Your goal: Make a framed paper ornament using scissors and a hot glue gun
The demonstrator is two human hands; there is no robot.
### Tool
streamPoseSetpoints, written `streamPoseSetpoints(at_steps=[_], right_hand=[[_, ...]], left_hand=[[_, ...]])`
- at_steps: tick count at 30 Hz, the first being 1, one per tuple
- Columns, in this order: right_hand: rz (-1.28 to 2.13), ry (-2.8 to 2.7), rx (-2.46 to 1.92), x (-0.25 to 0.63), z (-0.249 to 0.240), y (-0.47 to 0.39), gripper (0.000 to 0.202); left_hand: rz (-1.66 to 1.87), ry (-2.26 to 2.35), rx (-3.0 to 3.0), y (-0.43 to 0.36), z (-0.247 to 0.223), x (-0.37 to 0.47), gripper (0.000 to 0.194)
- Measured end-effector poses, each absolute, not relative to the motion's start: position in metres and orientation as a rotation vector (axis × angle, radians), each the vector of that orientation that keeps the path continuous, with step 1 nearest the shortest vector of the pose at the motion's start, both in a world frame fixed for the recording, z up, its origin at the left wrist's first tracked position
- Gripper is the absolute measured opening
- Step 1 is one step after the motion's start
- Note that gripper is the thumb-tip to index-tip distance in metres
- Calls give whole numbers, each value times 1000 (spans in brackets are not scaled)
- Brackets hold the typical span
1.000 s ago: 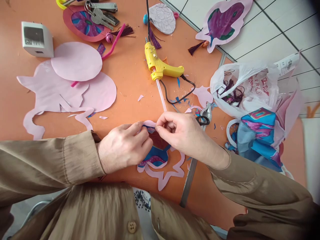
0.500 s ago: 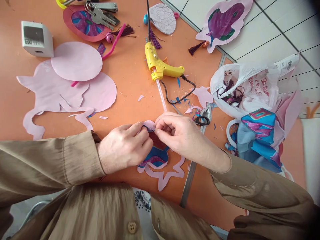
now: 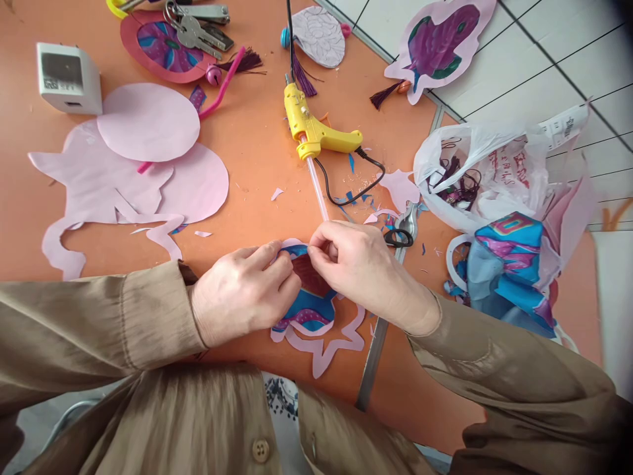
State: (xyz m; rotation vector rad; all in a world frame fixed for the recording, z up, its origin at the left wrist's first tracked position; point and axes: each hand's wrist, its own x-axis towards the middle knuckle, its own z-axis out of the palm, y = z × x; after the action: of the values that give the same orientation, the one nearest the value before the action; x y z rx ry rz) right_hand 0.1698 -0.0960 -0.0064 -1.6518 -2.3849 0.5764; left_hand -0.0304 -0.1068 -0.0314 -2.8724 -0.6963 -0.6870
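Note:
Between my hands lies a patterned fabric cutout point(image 3: 305, 305) in blue, purple and dark red, with a pink backing edge along its top and bottom. My left hand point(image 3: 250, 287) pinches its upper left edge, fingers closed. On the upper right edge, the thumb and forefinger of my right hand point(image 3: 363, 274) are pinched together. Both hands cover parts of the piece. A jagged pink offcut point(image 3: 324, 361) curls below it on the table. Beyond my right hand lies a yellow glue gun point(image 3: 311, 125), its clear glue stick point(image 3: 317, 188) pointing toward me.
Pink cut shapes point(image 3: 148, 122) and a white charger point(image 3: 69, 78) are at left. Behind them are keys point(image 3: 195, 33) on a red-rimmed ornament point(image 3: 133, 49). Scissors point(image 3: 398, 237) lie near my right wrist. A plastic bag point(image 3: 514, 168) and fabric scraps point(image 3: 509, 264) sit at right.
My right hand has turned and shifted slightly at the top edge, where the pink flap is lower and more blue fabric shows. My left hand holds nearly the same place.

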Motion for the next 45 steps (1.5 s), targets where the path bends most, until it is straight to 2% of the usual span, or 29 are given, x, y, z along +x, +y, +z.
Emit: streamPoseSetpoints(at_steps=[11, 20, 29, 34, 40, 45], right_hand=[[578, -2497, -1652, 172, 0, -95, 21], [560, -2511, -1452, 176, 2, -100, 15], [592, -2464, -1513, 179, -9, -105, 12], [622, -2426, -1495, 181, -12, -107, 15], [665, -2371, -1540, 181, -11, -107, 13], [676, -2393, -1546, 181, -10, -106, 15]], left_hand=[[-693, -715, -2901, -106, -31, -31, 25], [-720, -711, -2890, -106, -31, -32, 25], [-698, -728, -2923, -104, -31, -33, 26], [-801, -891, -2938, -106, -37, -32, 29], [-892, -1212, -3186, -86, -28, -36, 22], [-1097, -1198, -3226, -74, -29, -35, 33]])
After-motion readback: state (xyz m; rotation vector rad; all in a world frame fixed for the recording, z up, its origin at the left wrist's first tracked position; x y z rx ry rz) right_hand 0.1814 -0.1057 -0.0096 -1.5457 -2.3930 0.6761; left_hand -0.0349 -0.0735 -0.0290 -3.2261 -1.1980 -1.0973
